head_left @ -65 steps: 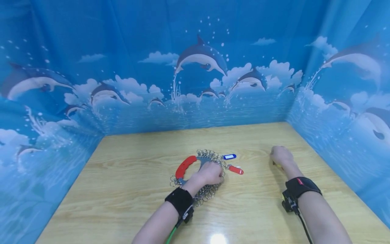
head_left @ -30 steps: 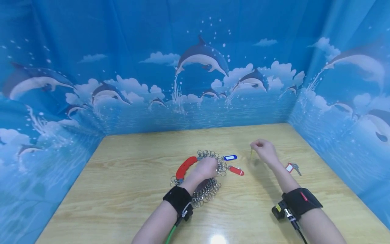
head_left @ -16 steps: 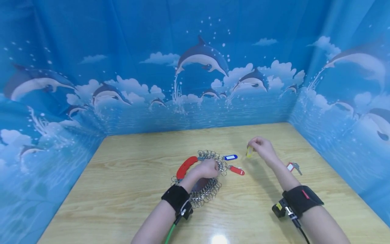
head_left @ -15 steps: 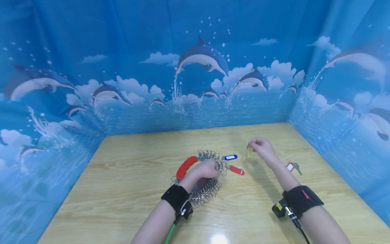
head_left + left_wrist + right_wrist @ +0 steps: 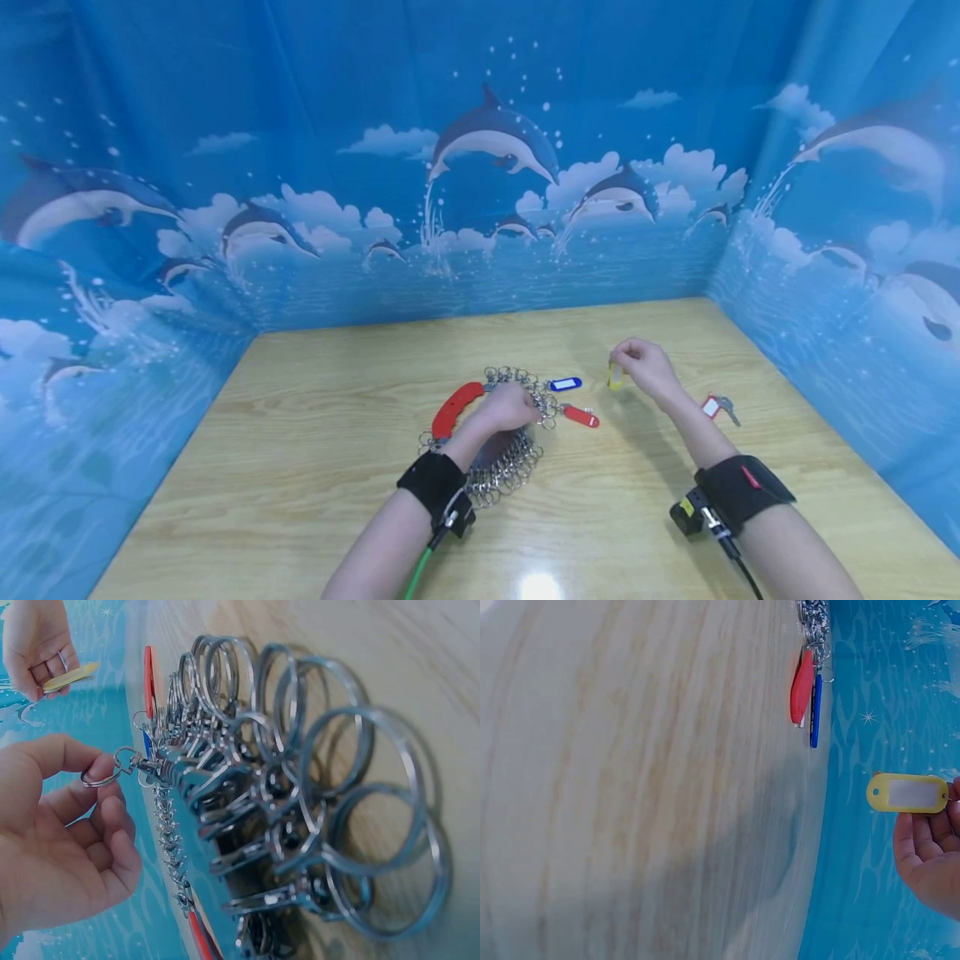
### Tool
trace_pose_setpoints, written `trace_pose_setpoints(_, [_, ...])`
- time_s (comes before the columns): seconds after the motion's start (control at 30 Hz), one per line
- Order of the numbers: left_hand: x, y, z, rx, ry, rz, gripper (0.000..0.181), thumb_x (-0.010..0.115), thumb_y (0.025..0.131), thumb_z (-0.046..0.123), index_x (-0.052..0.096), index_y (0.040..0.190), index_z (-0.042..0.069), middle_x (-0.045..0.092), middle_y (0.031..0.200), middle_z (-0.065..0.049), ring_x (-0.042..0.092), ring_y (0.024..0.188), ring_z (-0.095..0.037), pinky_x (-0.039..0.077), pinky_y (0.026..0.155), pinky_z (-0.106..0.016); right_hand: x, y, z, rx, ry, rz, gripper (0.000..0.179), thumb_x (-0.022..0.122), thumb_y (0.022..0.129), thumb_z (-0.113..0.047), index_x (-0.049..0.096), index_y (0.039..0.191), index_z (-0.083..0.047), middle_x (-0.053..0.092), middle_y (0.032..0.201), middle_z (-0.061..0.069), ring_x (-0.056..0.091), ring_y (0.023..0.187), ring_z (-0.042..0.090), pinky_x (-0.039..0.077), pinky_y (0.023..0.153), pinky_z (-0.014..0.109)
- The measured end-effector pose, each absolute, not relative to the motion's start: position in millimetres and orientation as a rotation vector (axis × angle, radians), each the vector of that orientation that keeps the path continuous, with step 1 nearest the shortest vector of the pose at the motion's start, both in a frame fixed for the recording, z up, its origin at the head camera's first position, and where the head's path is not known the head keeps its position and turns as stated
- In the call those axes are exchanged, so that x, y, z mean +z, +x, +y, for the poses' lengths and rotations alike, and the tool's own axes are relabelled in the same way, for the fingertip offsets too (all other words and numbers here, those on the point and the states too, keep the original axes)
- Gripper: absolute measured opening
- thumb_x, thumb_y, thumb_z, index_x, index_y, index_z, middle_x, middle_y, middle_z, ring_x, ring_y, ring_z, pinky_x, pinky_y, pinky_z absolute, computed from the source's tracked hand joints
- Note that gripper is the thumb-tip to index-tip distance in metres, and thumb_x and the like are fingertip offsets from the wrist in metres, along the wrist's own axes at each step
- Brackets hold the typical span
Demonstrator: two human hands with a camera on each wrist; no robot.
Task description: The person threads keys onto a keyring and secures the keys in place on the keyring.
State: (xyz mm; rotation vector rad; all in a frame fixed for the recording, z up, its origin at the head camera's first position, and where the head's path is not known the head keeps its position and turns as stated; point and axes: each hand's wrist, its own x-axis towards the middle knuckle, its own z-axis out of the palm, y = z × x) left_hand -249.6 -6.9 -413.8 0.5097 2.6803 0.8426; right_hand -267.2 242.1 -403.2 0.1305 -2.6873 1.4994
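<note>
A large key ring with a red handle (image 5: 454, 410) lies on the table, its metal hoop lined with clips and split rings (image 5: 360, 787). My left hand (image 5: 510, 407) is over its right side. Between thumb and fingers it pinches one small split ring (image 5: 101, 780), joined to a swivel clip, as the left wrist view shows. To the right, raised above the table, my right hand (image 5: 647, 367) holds a yellow key tag (image 5: 907, 793) with a white label. The tag's ring end is partly hidden by the fingers.
A blue key tag (image 5: 565, 384) and a red key tag (image 5: 581, 416) lie attached at the hoop's right side. Farther right, beyond my right forearm, rests another red-framed tag (image 5: 711, 407) with keys (image 5: 727, 410). A dolphin-print curtain (image 5: 480, 250) surrounds the wooden table (image 5: 337, 517).
My right hand has come left from the table's right side, bringing the yellow key tag up and uncovering the red-framed tag with keys. My left hand has shifted slightly on the key ring.
</note>
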Motion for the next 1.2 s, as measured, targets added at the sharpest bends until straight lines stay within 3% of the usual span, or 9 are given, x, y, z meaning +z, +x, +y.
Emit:
trace_pose_setpoints(0.2, [-413.5,-248.2,-8.0,0.884,0.418,2.638,0.050,0.060,0.087,0.018,0.028,0.047,0.016,0.016,0.047,0.007,0.016,0.039,-0.008,0.020,0.041,-0.023,-404.8,-267.4,241.7,1.458,0.141,-2.707,0.023,0.049,0.093,-0.015,0.057,0.100,0.005,0.058,0.111,0.023,0.054,0.102,0.035,0.046,0.084,0.042])
trace_pose_setpoints(0.53, [-412.9,-250.3,-9.7,0.928,0.411,2.641,0.051,0.065,0.082,0.015,0.029,0.045,0.016,0.016,0.046,0.007,0.014,0.040,-0.008,0.018,0.041,-0.023,-404.6,-263.5,237.2,1.409,0.153,-2.734,0.025,0.050,0.094,-0.015,0.057,0.103,0.007,0.059,0.107,0.022,0.055,0.094,0.032,0.044,0.082,0.041])
trace_pose_setpoints(0.83, [-410.8,-250.4,-13.6,0.947,0.406,2.631,0.047,0.056,0.084,0.016,0.029,0.046,0.017,0.017,0.046,0.007,0.014,0.040,-0.008,0.017,0.042,-0.024,-405.7,-264.6,234.9,1.397,0.157,-2.741,0.024,0.050,0.094,-0.016,0.058,0.103,0.004,0.059,0.110,0.022,0.055,0.097,0.033,0.045,0.084,0.043])
trace_pose_setpoints(1.2, [-412.0,-248.2,-14.8,0.977,0.426,2.649,0.050,0.062,0.082,0.011,0.028,0.046,0.016,0.016,0.046,0.007,0.014,0.041,-0.008,0.017,0.042,-0.023,-408.8,-263.7,234.0,1.386,0.153,-2.749,0.023,0.049,0.094,-0.016,0.058,0.102,0.004,0.059,0.110,0.022,0.055,0.096,0.032,0.045,0.082,0.041])
